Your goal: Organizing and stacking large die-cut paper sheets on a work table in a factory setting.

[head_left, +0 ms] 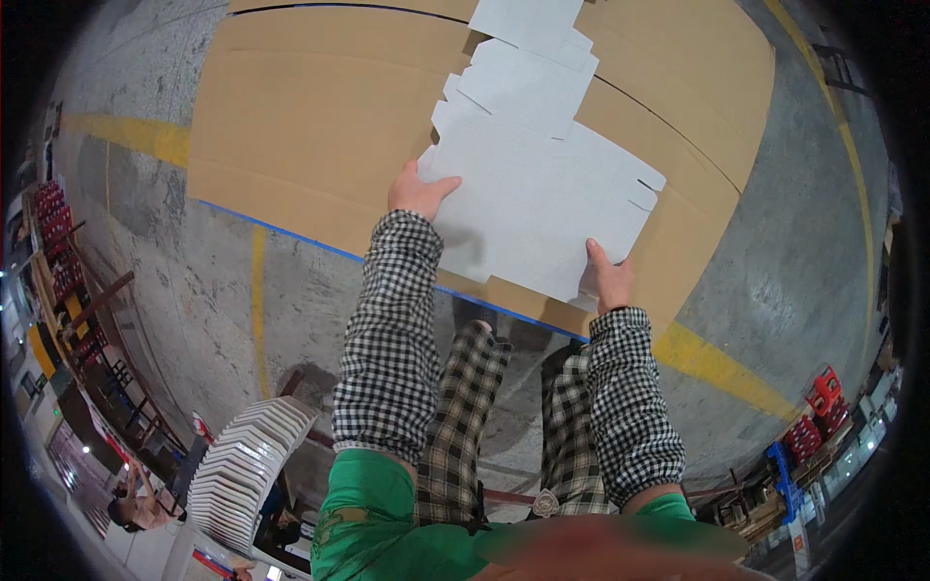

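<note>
A flat white die-cut box blank (533, 208), with slits and notched flaps along its edges, lies over brown cardboard (300, 116). On the blank's left edge is my left hand (420, 192), its thumb stretched over the top face and its other fingers mostly hidden at the edge. My right hand (611, 278) grips the near right corner, thumb on top, fingers underneath out of sight. The blank's far end runs past the top of the view.
Below the cardboard's blue-edged near side is a grey concrete floor (320, 320) with yellow lines. A fanned stack of white sheets (247, 460) stands at lower left, near another person (145, 504). Red items (823, 392) and a blue frame (787, 484) are at lower right.
</note>
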{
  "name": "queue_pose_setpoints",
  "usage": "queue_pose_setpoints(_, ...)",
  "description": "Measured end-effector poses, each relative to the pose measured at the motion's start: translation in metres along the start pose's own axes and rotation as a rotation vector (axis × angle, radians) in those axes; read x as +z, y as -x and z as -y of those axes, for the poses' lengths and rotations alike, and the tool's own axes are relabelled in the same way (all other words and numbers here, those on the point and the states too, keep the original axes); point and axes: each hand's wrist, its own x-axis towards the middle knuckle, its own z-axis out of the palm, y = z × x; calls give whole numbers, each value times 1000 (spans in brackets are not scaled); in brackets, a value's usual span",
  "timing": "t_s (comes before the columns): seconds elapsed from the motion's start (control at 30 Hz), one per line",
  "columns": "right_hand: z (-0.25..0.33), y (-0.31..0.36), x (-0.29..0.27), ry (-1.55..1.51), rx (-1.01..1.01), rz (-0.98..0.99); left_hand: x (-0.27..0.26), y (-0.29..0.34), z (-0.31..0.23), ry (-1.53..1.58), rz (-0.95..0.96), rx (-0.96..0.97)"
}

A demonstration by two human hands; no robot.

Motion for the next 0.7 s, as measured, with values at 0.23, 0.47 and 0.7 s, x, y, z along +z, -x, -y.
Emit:
queue_pose_setpoints(0.23, 39, 14, -17, -222, 33, 66, -22, 14, -54, -317, 46, -175)
queue_pose_setpoints(0.47, 35, 3, -30, -85, 124, 160, -36, 29, -90, -506, 59, -217)
queue_pose_setpoints(0.7, 6, -15, -25, -136, 10, 179, -44, 27, -101, -560, 118, -147)
